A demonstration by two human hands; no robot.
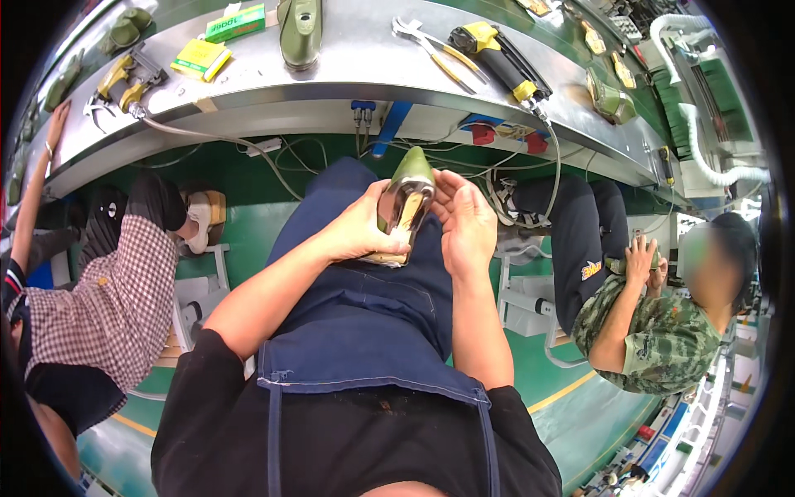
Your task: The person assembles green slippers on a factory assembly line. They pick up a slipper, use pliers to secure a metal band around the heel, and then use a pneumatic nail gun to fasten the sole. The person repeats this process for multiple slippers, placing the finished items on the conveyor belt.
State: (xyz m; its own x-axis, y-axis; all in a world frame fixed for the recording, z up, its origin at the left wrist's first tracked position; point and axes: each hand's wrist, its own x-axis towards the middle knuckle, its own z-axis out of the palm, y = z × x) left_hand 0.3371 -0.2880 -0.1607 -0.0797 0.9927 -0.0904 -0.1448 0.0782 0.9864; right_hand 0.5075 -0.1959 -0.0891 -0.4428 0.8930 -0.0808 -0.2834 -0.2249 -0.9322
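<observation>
A long, silvery metal workbench [356, 73] curves across the room over a glossy green floor [257, 192]. Over the lap of the seated worker, whose navy-blue cloth apron [368, 352] faces me, there is a green-and-brown, glossy shoe-shaped piece [407, 199]. Its tapered tip points away from the body toward the bench, the long axis running lengthwise and leaning slightly right at the far end. The tip is olive green, the middle dark, shiny brown with a pale, wood-coloured strip, the near end tan. The bare left hand [366, 225] clasps it from the left, thumb across the lower part. The bare right hand [465, 217] is open, fingers loosely curved beside the right flank; I can't tell whether they touch.
</observation>
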